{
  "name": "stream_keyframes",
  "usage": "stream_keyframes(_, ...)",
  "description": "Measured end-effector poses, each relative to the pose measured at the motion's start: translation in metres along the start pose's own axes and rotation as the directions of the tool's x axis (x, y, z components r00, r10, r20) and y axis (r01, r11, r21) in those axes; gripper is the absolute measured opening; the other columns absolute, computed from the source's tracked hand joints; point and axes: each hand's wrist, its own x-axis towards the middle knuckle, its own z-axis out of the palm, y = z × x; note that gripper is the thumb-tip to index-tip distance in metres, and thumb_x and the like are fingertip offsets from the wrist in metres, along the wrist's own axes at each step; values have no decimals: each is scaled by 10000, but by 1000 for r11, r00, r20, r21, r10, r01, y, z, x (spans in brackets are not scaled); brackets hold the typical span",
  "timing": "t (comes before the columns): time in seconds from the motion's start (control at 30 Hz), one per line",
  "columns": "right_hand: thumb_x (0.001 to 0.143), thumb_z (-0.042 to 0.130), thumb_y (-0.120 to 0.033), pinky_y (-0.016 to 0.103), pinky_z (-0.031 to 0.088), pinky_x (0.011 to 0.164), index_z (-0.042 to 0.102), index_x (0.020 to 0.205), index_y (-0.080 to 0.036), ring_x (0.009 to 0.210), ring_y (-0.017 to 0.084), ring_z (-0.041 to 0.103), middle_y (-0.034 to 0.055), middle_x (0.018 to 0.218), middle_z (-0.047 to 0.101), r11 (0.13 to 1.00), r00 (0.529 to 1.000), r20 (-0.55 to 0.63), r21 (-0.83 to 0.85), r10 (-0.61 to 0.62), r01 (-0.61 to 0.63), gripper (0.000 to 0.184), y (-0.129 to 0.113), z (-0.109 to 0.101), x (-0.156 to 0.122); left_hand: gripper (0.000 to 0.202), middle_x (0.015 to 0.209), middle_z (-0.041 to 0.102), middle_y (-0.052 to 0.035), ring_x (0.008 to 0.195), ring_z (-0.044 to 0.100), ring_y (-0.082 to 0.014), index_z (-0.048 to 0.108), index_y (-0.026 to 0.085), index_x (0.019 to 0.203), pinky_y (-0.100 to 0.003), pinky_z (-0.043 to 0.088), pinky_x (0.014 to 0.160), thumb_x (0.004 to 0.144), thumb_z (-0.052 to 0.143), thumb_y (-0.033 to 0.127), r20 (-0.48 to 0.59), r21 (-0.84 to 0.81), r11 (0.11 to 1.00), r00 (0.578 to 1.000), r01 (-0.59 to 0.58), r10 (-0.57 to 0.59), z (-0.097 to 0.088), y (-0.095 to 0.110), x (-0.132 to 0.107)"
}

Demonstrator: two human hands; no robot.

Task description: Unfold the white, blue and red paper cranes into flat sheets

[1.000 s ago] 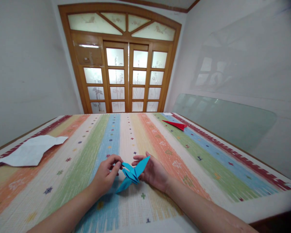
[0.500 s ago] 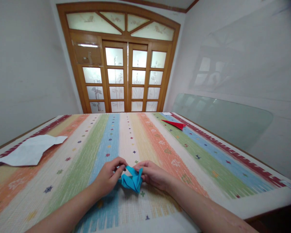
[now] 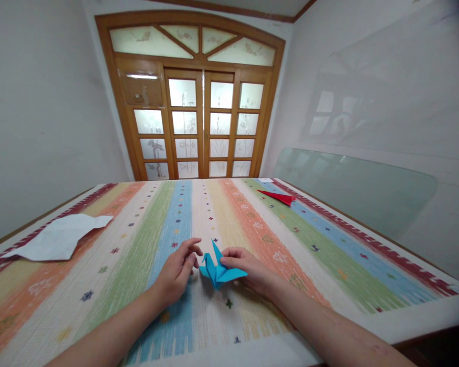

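Observation:
A blue origami crane [image 3: 216, 272] is held just above the striped tablecloth near the table's front edge, its narrow points upward and a wing spread to the right. My right hand [image 3: 248, 267] pinches it from the right side, thumb on the paper near the base of the tall point. Beside its left side is my left hand [image 3: 179, 267], fingers curved and apart, with nothing visible between them. The fingertips come close to the crane's left edge; whether they touch it I cannot tell.
A creased white paper sheet [image 3: 63, 237] lies at the left of the striped tablecloth [image 3: 145, 229]. Toward the far right is a red folded paper plane [image 3: 277, 197]. A pale glass panel [image 3: 352, 188] leans along the right wall, and wooden doors [image 3: 199, 122] stand beyond the table.
My left hand has let go of the blue paper and drawn slightly left. The crane has turned, so its upright points and right wing now show. My right hand still holds it.

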Motion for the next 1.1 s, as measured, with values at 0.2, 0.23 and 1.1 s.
stream_keyframes(0.2, 714, 788, -389, 206, 347, 502, 658, 827, -135, 530, 89, 517, 3, 664, 610, 1000, 999, -30, -18, -21, 20, 307, -1, -3, 4, 346, 1070, 604, -54, 811, 596, -146, 470, 264, 1304, -273, 498, 689, 958, 459, 246, 41, 170, 983, 997, -67, 61, -3, 4, 3)
stream_keyframes(0.23, 704, 796, -385, 209, 362, 523, 659, 819, -130, 549, 93, 529, 9, 676, 616, 999, 999, -29, -16, -28, 27, 311, -1, -2, 3, 341, 1072, 605, -54, 825, 596, -149, 484, 265, 1293, -271, 498, 692, 953, 474, 245, 49, 194, 978, 996, -81, 73, -3, 4, 3)
stream_keyframes(1.1, 756, 727, -422, 202, 302, 495, 630, 745, -138, 503, 74, 442, -25, 592, 525, 986, 996, 87, -162, -20, 34, 300, -1, 7, -4, 240, 1056, 658, -78, 821, 613, -150, 624, 215, 1162, -251, 510, 672, 942, 536, 250, 41, 278, 950, 990, -140, 134, -9, 10, 4)
